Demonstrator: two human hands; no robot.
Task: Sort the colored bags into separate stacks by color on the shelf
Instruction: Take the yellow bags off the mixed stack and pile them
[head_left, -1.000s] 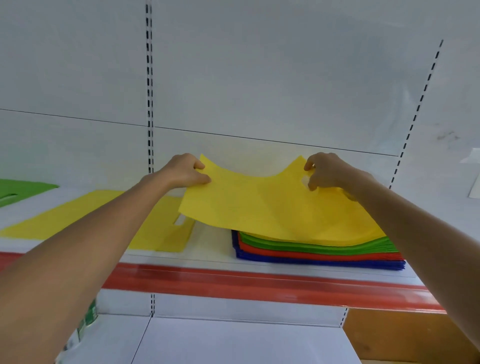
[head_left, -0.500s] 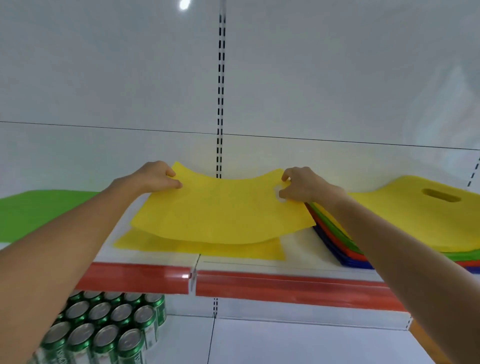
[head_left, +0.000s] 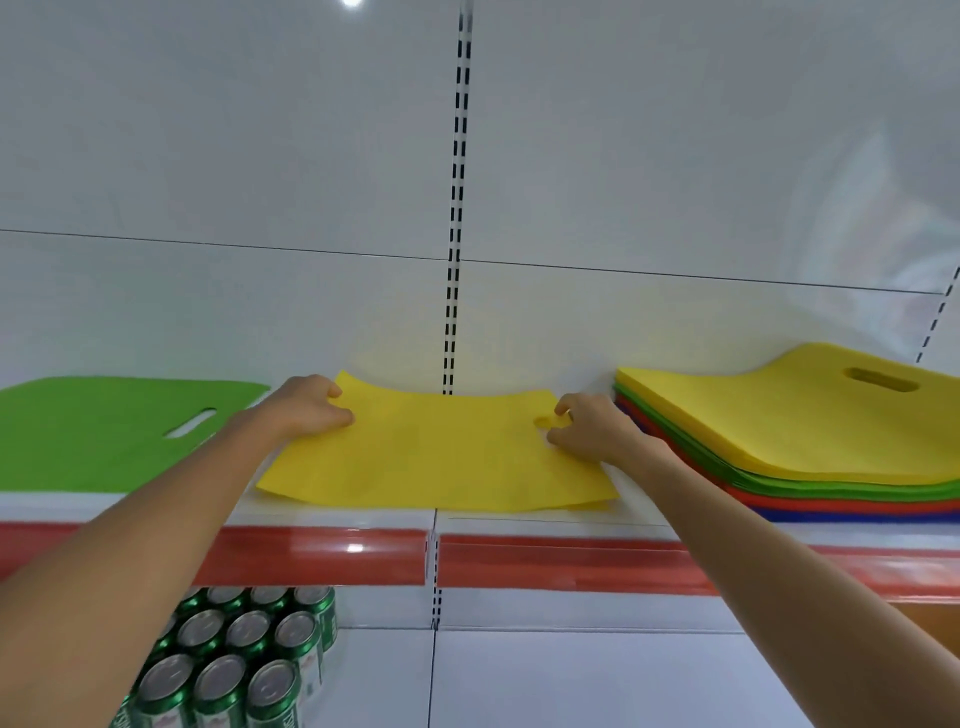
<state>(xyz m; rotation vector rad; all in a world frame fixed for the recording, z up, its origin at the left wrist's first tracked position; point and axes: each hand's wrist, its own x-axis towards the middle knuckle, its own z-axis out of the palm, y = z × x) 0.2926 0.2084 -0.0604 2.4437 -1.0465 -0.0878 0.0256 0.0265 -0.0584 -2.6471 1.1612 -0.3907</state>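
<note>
The yellow bag (head_left: 436, 457) we hold lies spread on the middle of the shelf (head_left: 519, 519), over another yellow sheet whose edge shows under its near right corner. Both our arms reach forward: our left hand (head_left: 309, 410) pinches the bag's far left corner with curled fingers and thumb, and our right hand (head_left: 592, 431) curls its fingers at the handle cutout on the right edge. A green bag (head_left: 104, 431) lies to the left, a mixed stack (head_left: 779, 431) topped with yellow to the right, cans (head_left: 234, 665) below
</note>
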